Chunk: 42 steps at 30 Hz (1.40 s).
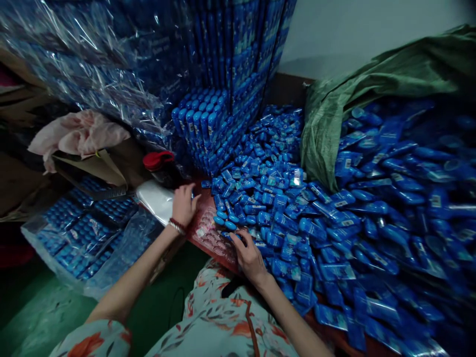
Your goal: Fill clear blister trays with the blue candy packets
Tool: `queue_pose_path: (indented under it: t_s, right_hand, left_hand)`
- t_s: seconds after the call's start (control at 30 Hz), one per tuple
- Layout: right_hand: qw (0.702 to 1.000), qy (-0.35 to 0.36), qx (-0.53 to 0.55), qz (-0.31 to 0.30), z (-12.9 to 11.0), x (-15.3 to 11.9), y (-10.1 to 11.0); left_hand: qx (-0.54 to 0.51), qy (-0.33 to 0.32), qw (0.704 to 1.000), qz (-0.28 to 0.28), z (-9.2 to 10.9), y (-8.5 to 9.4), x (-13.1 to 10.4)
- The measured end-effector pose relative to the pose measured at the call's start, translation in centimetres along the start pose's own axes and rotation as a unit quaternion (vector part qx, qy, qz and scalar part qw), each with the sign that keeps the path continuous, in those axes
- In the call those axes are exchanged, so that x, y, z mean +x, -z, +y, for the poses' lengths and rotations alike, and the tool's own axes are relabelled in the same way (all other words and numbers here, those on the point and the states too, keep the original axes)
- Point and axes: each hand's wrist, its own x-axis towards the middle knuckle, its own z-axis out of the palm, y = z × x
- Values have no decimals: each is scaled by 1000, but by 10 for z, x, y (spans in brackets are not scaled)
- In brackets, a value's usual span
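My left hand [184, 204] is above the left end of a reddish board [208, 203]. Its fingers are curled, and a bit of a blue bottle [192, 192] shows between thumb and fingers, mostly hidden. My right hand [250, 255] is at the near edge of the bottle pile, palm down. Its thumb and forefinger are apart, with the fingertips close to a few small blue bottles [229, 225]. Between the hands, a clear pinkish tray with round hollows [215, 239] lies on the board.
Loose blue bottles [282, 218] heap up on the right, spilling from a green sack [323, 134]. Stacked bottles [203, 116] and plastic-wrapped packs [111, 64] rise behind. A red-lidded container [158, 161] and silvery sheet [156, 198] are at left. A bagged pack [85, 233] sits lower left.
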Motion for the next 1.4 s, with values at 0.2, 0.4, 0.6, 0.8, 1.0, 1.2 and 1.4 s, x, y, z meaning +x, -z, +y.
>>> queue_pose_path:
  t_s: [0.2,0.4,0.6,0.8,1.0,1.2,1.4]
  right_hand:
    - [995,-69,42,54,-3,3,3]
    - [994,-94,40,35,-3,0,17]
    - [995,-74,59,25,-10,0,22]
    - [1000,-16,-3,-11,-14,7,16]
    - [986,8,-126,-112,-17,20,18]
    - [946,16,-194,-258,-32,56,22]
    - [949,1,-228,-217,-25,57,17]
  left_hand:
    - [102,91,950,-281,-30,-2,58]
    - [-121,32,991,-46,-21,25,20]
    - [-347,44,934,67,21,38,-73]
    - [-319,-93,941,67,26,-3,-85]
    - [-206,-281,937,-26,14,1,-72]
    - [-97,-383,916,-68,30,4,-56]
    - [-158,-341,927,-4,22,-6,-60]
